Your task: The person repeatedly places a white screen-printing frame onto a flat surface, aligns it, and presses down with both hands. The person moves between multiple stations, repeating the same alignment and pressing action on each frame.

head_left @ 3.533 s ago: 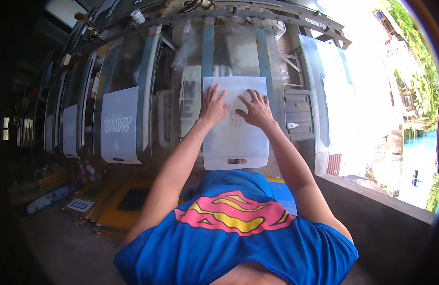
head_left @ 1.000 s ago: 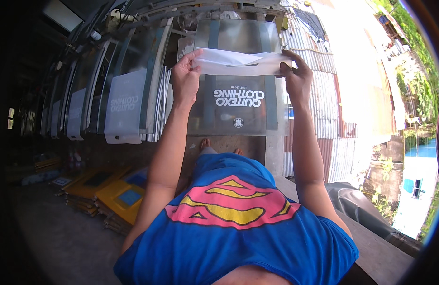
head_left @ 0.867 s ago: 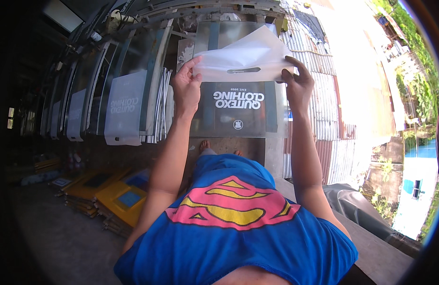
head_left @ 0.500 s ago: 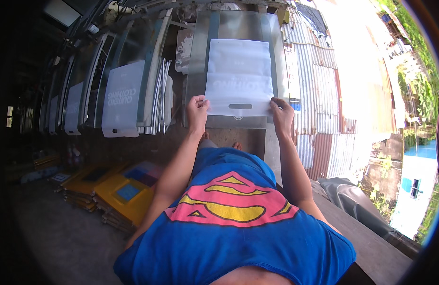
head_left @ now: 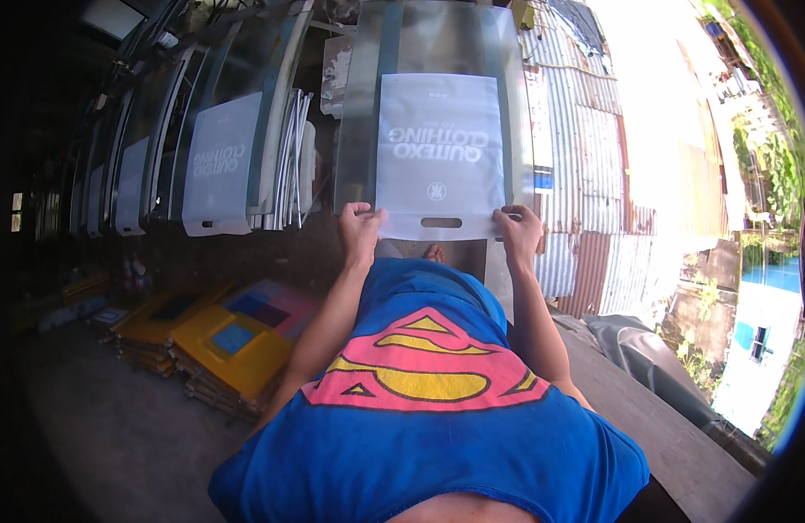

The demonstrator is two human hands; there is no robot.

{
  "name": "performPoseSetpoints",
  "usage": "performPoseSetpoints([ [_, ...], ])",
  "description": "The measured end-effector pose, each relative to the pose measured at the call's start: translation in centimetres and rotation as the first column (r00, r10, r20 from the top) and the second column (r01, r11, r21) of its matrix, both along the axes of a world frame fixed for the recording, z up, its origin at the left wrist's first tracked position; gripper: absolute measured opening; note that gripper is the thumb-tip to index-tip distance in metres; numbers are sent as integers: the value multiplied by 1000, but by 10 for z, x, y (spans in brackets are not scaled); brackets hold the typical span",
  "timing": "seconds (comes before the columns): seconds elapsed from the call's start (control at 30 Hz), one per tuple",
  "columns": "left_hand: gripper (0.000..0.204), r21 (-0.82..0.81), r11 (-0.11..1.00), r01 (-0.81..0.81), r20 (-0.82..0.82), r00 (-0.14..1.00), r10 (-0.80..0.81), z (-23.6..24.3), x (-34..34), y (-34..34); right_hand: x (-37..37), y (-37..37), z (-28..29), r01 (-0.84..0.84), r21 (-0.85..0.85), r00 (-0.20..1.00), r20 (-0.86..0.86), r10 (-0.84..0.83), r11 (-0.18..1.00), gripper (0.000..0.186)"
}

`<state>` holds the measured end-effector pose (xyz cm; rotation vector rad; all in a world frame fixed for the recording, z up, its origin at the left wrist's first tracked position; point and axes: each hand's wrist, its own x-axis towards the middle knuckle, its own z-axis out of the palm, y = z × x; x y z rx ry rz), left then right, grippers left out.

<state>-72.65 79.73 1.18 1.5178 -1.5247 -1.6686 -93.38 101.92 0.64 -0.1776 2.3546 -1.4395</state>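
Observation:
A white plastic bag with pale grey print lies flat on a glass-topped bench in front of me. Its end with the cut-out handle slot points toward me and hangs a little past the near edge of the glass. My left hand pinches the bag's near left corner between thumb and fingers. At the near right corner, my right hand grips the bag the same way. The slot sits between both hands, and a round printed mark shows just above it.
More glass panels to the left carry similar bags. Thin metal rods stand between the benches. Stacked yellow frames lie on the floor at lower left. A corrugated metal sheet and a grey tarp are on the right.
Both hands have come toward me and down with the bag's handle end. The bag, earlier raised and folded over its print at that end, now lies stretched flat with the print showing.

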Motion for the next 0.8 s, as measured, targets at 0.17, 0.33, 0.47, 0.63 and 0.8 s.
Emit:
performPoseSetpoints([
  [0.17,41,4,999,-42,-54,998,42,-13,5,0,3,4,-9,-8,-8,1000,18,9,1000,30],
  [0.33,40,8,998,-57,-68,996,57,-10,4,-1,6,4,-8,2,-5,1000,30,-2,1000,29],
  [0.47,40,9,998,-68,-118,991,69,-8,3,0,8,2,-5,20,-2,999,44,-20,1000,31],
  [0.63,40,-21,997,-69,-130,989,66,-16,5,-1,9,1,-3,28,-85,996,90,-20,996,28],
  [0.8,38,-19,997,-79,-118,990,76,-18,6,-2,8,0,-7,47,-120,990,135,-31,992,19],
])
